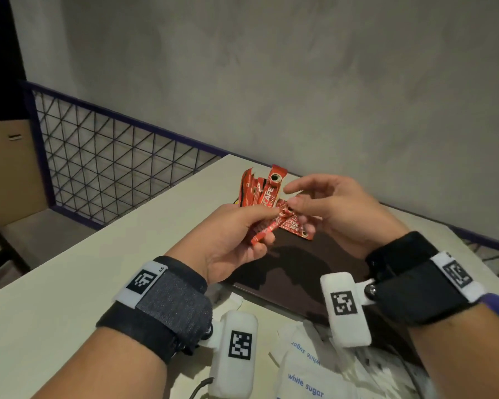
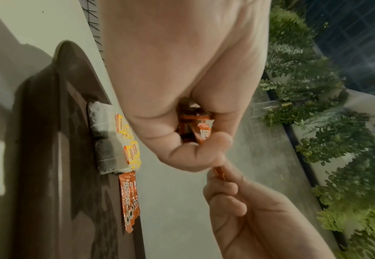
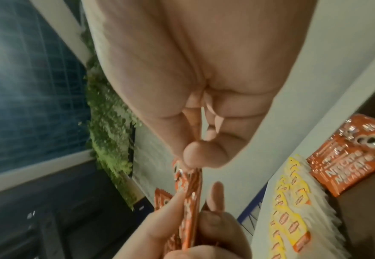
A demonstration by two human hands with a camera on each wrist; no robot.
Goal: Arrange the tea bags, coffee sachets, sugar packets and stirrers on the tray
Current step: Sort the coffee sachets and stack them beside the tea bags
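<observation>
My left hand grips a fanned bundle of red coffee sachets above the dark brown tray. My right hand pinches the end of one sachet from that bundle between thumb and finger, its index finger held out. More coffee sachets lie on the tray's far part. The left wrist view shows tea bags with yellow tags at the tray's far edge, beside a coffee sachet. The same tea bags appear in the right wrist view. White sugar packets lie on the table near me.
The tray sits on a pale table against a grey wall. A wire-mesh railing runs behind the table's left edge. A dark cable lies near my left wrist.
</observation>
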